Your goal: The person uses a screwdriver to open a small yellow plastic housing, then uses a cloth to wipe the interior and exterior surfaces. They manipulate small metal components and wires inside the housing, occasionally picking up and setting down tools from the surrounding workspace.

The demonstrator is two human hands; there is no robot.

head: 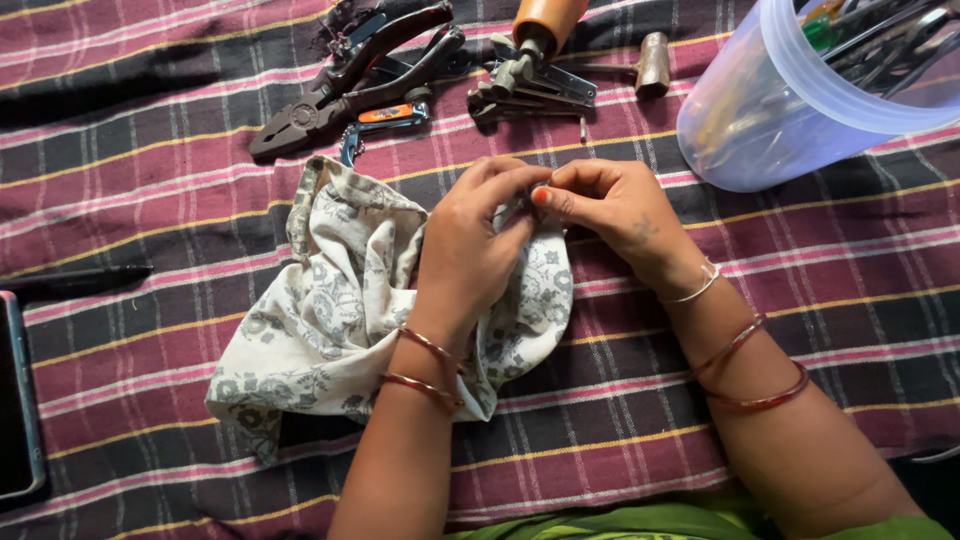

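**Presently on the striped cloth: hands, printed fabric, tools**

Item one, printed fabric (330, 310): cream with a grey floral pattern, crumpled, lying on the plaid cloth (150, 200) of maroon, black and yellow stripes; all places below are given relative to this fabric.

Left hand (470, 250): resting on the fabric's right part, two bangles at the wrist; its fingers (505, 180) curled and pressed together at the fabric's upper right edge, pinching something too small to tell.

Right hand (620, 215): just right of the fabric, a thin bracelet at the wrist and two bangles on the forearm; thumb and forefinger pressed together, tip to tip with the left hand's; what they nip is hidden.

Pliers (350, 85): above the fabric, dark handles, lying aslant; a small orange and blue tool (385, 120) just below them, near the fabric's top edge.

Metal hand tool with wooden handle (530, 70): above and to the right; a small hammer head (653, 62) beside it.

Translucent plastic container (790, 110): well to the upper right, lying tilted, holding tools.

Dark pen (75, 280): to the left; a dark flat device (18, 400) at the far left edge.
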